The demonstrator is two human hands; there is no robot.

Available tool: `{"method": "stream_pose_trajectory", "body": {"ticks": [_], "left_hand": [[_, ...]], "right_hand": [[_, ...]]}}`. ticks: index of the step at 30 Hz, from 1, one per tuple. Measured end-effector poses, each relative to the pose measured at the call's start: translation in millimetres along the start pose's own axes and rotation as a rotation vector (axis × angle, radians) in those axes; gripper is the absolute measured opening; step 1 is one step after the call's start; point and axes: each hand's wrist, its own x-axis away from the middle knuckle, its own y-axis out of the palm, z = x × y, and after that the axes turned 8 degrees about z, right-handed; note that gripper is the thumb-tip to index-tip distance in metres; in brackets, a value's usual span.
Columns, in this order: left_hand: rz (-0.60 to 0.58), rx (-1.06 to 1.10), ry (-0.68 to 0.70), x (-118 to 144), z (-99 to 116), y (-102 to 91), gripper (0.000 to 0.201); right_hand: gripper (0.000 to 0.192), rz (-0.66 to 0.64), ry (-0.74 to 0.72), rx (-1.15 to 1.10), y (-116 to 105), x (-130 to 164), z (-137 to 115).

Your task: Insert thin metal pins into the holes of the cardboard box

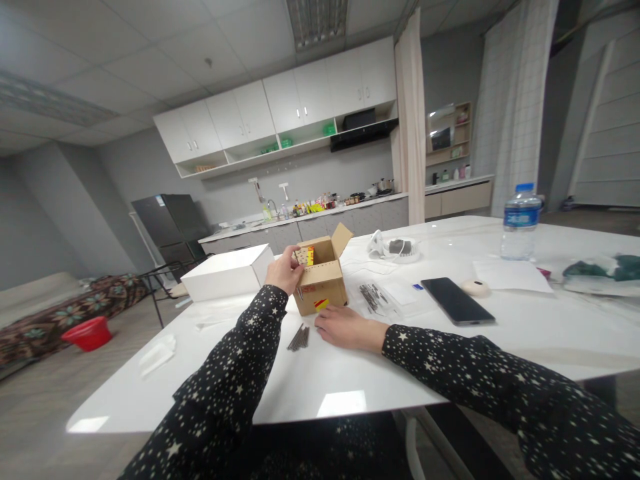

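Head view: left hand (284, 268) grips cardboard box (323, 283) edge.

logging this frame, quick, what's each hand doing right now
Left hand: gripping the cardboard box at its top edge.
Right hand: flat on the table, holding nothing.

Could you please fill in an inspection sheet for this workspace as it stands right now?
Surface: white table, glossy, with ceiling lights reflected in it.
Job's things: open cardboard box; bundle of thin dark rods lying before it.
Clutter: white box, phone, water bottle, clear bag of rods, sheet of paper.
Hands: left hand grips the box's near left corner; right hand rests flat on the table beside the rods, holding nothing that shows.
Cables: white cable behind the box.
Surroundings: kitchen counter, fridge, red basin on the floor.
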Motion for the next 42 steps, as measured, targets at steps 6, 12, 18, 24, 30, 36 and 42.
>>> {"method": "stream_pose_trajectory", "body": {"ticks": [6, 12, 18, 24, 30, 36, 42], "left_hand": [[-0.028, -0.073, 0.05, -1.8, -5.7, 5.3, 0.023], [-0.001, -0.081, 0.095, -2.0, -12.9, 9.8, 0.026], [0.009, 0.008, 0.064, 1.7, -11.2, 2.2, 0.02], [0.002, -0.006, 0.083, 4.5, -10.5, -1.3, 0.014], [0.019, -0.131, 0.156, 6.8, -13.6, 2.0, 0.028], [0.042, -0.093, 0.248, 17.9, -13.3, 0.9, 0.035], [0.079, -0.11, 0.319, 34.3, -17.7, 3.9, 0.034]], "right_hand": [[0.024, -0.02, 0.014, -0.024, -5.3, -1.2, -1.2], [0.026, -0.043, 0.018, -0.025, -10.7, -2.4, -2.4], [0.027, -0.037, 0.022, -0.028, -11.0, -1.9, -2.6], [0.026, -0.042, 0.018, -0.015, -12.7, -2.2, -2.6], [0.027, -0.056, 0.024, -0.022, -14.9, -2.8, -2.9], [0.027, -0.054, 0.042, -0.033, -15.8, -4.1, -2.6], [0.027, -0.061, 0.058, -0.033, -19.7, -5.3, -2.4]]}}
